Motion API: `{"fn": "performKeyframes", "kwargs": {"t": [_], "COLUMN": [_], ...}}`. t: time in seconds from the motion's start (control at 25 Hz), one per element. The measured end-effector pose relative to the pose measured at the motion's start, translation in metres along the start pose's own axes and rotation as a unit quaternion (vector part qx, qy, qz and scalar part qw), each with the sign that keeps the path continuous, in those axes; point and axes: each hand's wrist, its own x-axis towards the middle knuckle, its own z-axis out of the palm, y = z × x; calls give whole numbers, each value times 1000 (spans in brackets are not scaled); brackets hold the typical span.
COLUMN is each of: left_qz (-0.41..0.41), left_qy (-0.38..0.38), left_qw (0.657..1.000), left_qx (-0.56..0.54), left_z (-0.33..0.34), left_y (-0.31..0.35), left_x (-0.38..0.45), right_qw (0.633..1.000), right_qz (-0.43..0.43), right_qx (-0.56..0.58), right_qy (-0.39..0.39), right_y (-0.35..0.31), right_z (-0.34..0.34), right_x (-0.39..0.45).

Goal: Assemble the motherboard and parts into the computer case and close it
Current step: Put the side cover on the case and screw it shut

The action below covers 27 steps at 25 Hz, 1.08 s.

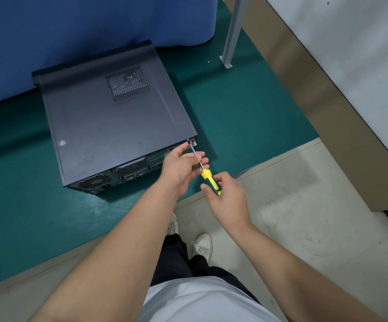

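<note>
**Hands on the last screw**

Our left hand (180, 167) pinches the screwdriver (202, 167) shaft; our right hand (225, 196) wraps loosely round its yellow handle. At ten o'clock, the computer case (116, 117) lies on the green worktop (234, 108), lid on. We judge only this rear-corner screw remains.

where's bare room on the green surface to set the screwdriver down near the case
Bare green mat lies right of the computer case, up to the metal post; more lies bare left of the case. It is crowded at the case's rear corner, where both hands work the screwdriver.
</note>
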Motion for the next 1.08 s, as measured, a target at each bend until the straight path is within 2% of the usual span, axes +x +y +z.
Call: {"fn": "performKeyframes", "kwargs": {"t": [0.04, 0.08, 0.12, 0.16, 0.2, 0.24, 0.28, 0.32, 0.36, 0.4, 0.44, 0.48, 0.52, 0.56, 0.6, 0.64, 0.72, 0.76, 0.8, 0.84, 0.92, 0.96, 1.0, 1.04, 1.08], "left_qz": [3, 7, 9, 10, 10, 9, 9, 9, 10, 11, 11, 11, 11, 12, 12, 11, 9, 9, 7, 7, 10, 11, 12, 11, 11], "left_qy": [7, 14, 20, 26, 31, 33, 33, 33, 36, 40, 44, 46, 45, 42, 39, 36, 36, 36, 33, 29, 27, 30, 34, 37, 36], "left_qw": [1000, 1000, 1000, 999, 999, 999, 999, 999, 999, 999, 999, 999, 999, 999, 999, 999, 999, 999, 999, 999, 999, 999, 999, 999, 999], "left_qx": [1, 4, 9, 14, 18, 20, 21, 21, 22, 23, 25, 26, 26, 26, 28, 31, 32, 30, 26, 21, 20, 22, 22, 23, 23], "left_z": [1, 2, 3, 4, 4, 4, 5, 6, 6, 7, 7, 7, 8, 7, 7, 6, 4, 2, 1, 0, 0, 0, 0, 0, 0], "left_y": [-1, -1, -1, -1, -1, -1, -1, -1, 0, 0, 0, 0, 0, 1, 1, 2, 3, 2, 2, 2, 3, 3, 3, 4, 4], "left_x": [0, 0, 1, 1, 1, 0, 0, 0, 0, 0, 0, -1, -1, -1, -2, -2, -2, -2, -2, -2, -2, -1, -1, -1, -1], "right_qw": [995, 962, 892, 800, 725, 699, 729, 809, 905, 969, 995, 999, 997, 984, 951, 888, 727, 689, 698, 753, 909, 959, 983, 990, 983], "right_qz": [47, 136, 238, 325, 381, 396, 376, 317, 228, 133, 52, 16, 28, 80, 157, 246, 375, 392, 383, 346, 208, 135, 82, 64, 88], "right_qx": [92, 233, 372, 482, 544, 560, 535, 457, 324, 179, 70, 37, 76, 159, 262, 373, 537, 567, 559, 513, 324, 221, 144, 114, 146], "right_qy": [-14, -45, -97, -150, -182, -200, -205, -190, -157, -103, -54, -17, -7, -18, -48, -104, -204, -225, -232, -225, -161, -114, -74, -54, -62], "right_y": [-1, -3, -7, -10, -11, -11, -11, -12, -11, -10, -8, -7, -8, -10, -13, -16, -17, -16, -15, -15, -16, -17, -17, -17, -17], "right_z": [-1, -4, -8, -13, -17, -21, -23, -22, -19, -16, -12, -7, -5, -5, -7, -11, -19, -21, -22, -21, -14, -11, -6, -3, -3], "right_x": [3, 7, 9, 12, 14, 16, 18, 17, 16, 13, 12, 12, 14, 16, 19, 21, 22, 23, 22, 21, 16, 14, 13, 14, 17]}}
